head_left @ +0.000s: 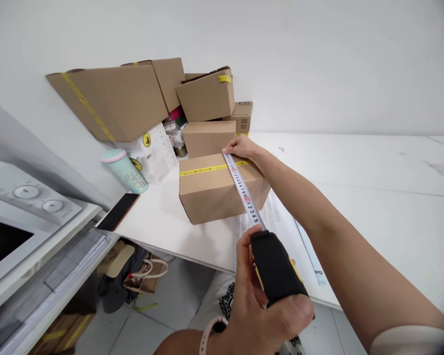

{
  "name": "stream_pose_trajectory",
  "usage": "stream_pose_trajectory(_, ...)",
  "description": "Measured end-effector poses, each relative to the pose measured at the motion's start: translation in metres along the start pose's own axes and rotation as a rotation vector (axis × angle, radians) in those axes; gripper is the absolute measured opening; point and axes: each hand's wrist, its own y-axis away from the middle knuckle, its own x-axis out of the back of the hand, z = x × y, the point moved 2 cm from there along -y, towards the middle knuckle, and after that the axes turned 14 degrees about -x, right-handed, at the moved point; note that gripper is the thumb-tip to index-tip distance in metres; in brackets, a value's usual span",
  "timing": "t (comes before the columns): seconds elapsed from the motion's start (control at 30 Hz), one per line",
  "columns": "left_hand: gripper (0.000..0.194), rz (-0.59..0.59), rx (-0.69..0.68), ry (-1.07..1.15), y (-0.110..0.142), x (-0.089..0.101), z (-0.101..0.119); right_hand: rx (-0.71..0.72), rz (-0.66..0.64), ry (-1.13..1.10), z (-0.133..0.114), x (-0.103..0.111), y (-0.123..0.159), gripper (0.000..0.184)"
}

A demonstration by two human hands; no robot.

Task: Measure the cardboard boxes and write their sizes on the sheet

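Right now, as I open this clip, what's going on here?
A person is holding a tape measure across a box on the white table. The left hand grips the case, clear of the box on the near side. The right hand holds the blade by its end at the box's far top edge. The blade runs out over the top, crossing the yellow strip.

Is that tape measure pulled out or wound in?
Pulled out: the numbered blade stretches from the black case in the left hand, over the box, to the right hand.
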Motion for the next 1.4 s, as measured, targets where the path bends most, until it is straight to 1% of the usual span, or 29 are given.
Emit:
stream_pose_trajectory(0.07, 0.107, 0.009, 0.011, -0.027, 0.001, 0.003, 0.001, -0.001, -0.010, -0.027, -0.001, 0.001, 0.000, 0.016)
stream_pose_trajectory(0.13, 0.105, -0.001, 0.036, -0.099, 0.001, 0.010, 0.004, 0.022, -0.009, -0.097, -0.003, 0.010, 0.003, 0.017)
stream_pose_trajectory(0.17, 0.102, -0.029, 0.041, -0.173, 0.001, 0.015, 0.006, 0.058, 0.015, -0.154, -0.004, 0.019, 0.007, 0.018)
stream_pose_trajectory(0.23, 0.095, -0.144, 0.014, -0.392, 0.000, 0.028, 0.012, 0.176, 0.125, -0.289, -0.005, 0.047, 0.022, 0.022)
stream_pose_trajectory(0.3, 0.090, -0.307, -0.065, -0.648, -0.004, 0.043, 0.017, 0.303, 0.290, -0.410, 0.000, 0.081, 0.049, 0.025)
stream_pose_trajectory(0.37, 0.087, -0.473, -0.153, -0.861, -0.008, 0.058, 0.020, 0.365, 0.438, -0.461, 0.012, 0.111, 0.086, 0.024)
stream_pose_trajectory(0.43, 0.085, -0.617, -0.199, -1.000, -0.012, 0.069, 0.017, 0.371, 0.547, -0.472, 0.032, 0.129, 0.128, 0.025)
stream_pose_trajectory(0.47, 0.086, -0.682, -0.200, -1.044, -0.013, 0.073, 0.015, 0.368, 0.600, -0.478, 0.045, 0.132, 0.149, 0.025)
stream_pose_trajectory(0.53, 0.088, -0.794, -0.170, -1.090, -0.014, 0.076, 0.008, 0.331, 0.660, -0.475, 0.071, 0.124, 0.188, 0.024)
stream_pose_trajectory(0.57, 0.090, -0.839, -0.150, -1.103, -0.014, 0.076, 0.004, 0.298, 0.671, -0.466, 0.084, 0.114, 0.205, 0.022)
stream_pose_trajectory(0.63, 0.092, -0.898, -0.113, -1.124, -0.015, 0.070, -0.004, 0.213, 0.664, -0.449, 0.105, 0.088, 0.235, 0.018)
stream_pose_trajectory(0.67, 0.093, -0.909, -0.102, -1.134, -0.016, 0.067, -0.007, 0.167, 0.617, -0.430, 0.113, 0.074, 0.247, 0.016)
stream_pose_trajectory(0.7, 0.092, -0.908, -0.099, -1.146, -0.018, 0.063, -0.010, 0.143, 0.538, -0.409, 0.118, 0.060, 0.256, 0.016)
stream_pose_trajectory(0.73, 0.091, -0.900, -0.104, -1.163, -0.021, 0.059, -0.012, 0.131, 0.417, -0.386, 0.123, 0.047, 0.262, 0.017)
stream_pose_trajectory(0.77, 0.089, -0.888, -0.113, -1.188, -0.025, 0.057, -0.014, 0.120, 0.287, -0.347, 0.127, 0.037, 0.265, 0.020)
stream_pose_trajectory(0.8, 0.087, -0.875, -0.126, -1.222, -0.029, 0.055, -0.016, 0.096, 0.201, -0.304, 0.132, 0.031, 0.265, 0.024)
stream_pose_trajectory(0.83, 0.085, -0.868, -0.140, -1.266, -0.035, 0.055, -0.017, 0.048, 0.180, -0.245, 0.139, 0.030, 0.261, 0.029)
stream_pose_trajectory(0.87, 0.083, -0.865, -0.152, -1.321, -0.041, 0.056, -0.017, -0.025, 0.219, -0.165, 0.149, 0.032, 0.255, 0.032)
stream_pose_trajectory(0.9, 0.082, -0.870, -0.162, -1.389, -0.047, 0.058, -0.017, -0.125, 0.326, -0.067, 0.160, 0.038, 0.247, 0.035)
stream_pose_trajectory(0.93, 0.080, -0.878, -0.169, -1.467, -0.054, 0.061, -0.016, -0.247, 0.463, 0.073, 0.172, 0.046, 0.238, 0.036)
stream_pose_trajectory(0.97, 0.078, -0.889, -0.171, -1.553, -0.062, 0.065, -0.015, -0.362, 0.520, 0.233, 0.184, 0.052, 0.229, 0.034)
stream_pose_trajectory(1.0, 0.076, -0.906, -0.164, -1.640, -0.069, 0.069, -0.014, -0.440, 0.500, 0.356, 0.194, 0.056, 0.220, 0.032)
stream_pose_trajectory(1.07, 0.072, -0.954, -0.116, -1.777, -0.083, 0.078, -0.010, -0.530, 0.415, 0.516, 0.211, 0.058, 0.208, 0.031)
stream_pose_trajectory(1.1, 0.071, -0.987, -0.080, -1.821, -0.089, 0.082, -0.008, -0.544, 0.369, 0.553, 0.217, 0.057, 0.205, 0.031)
stream_pose_trajectory(1.17, 0.071, -1.055, -0.011, -1.870, -0.100, 0.089, -0.004, -0.546, 0.319, 0.588, 0.223, 0.052, 0.202, 0.029)
stream_pose_trajectory(1.23, 0.071, -1.118, 0.042, -1.901, -0.109, 0.095, -0.001, -0.524, 0.309, 0.601, 0.227, 0.047, 0.203, 0.028)
stream_pose_trajectory(1.3, 0.073, -1.161, 0.082, -1.930, -0.118, 0.100, 0.001, -0.476, 0.317, 0.576, 0.231, 0.047, 0.204, 0.032)
stream_pose_trajectory(1.37, 0.075, -1.174, 0.106, -1.956, -0.126, 0.106, 0.003, -0.426, 0.351, 0.433, 0.235, 0.053, 0.205, 0.033)
stream_pose_trajectory(1.4, 0.075, -1.169, 0.108, -1.966, -0.130, 0.109, 0.003, -0.408, 0.374, 0.286, 0.237, 0.057, 0.206, 0.032)
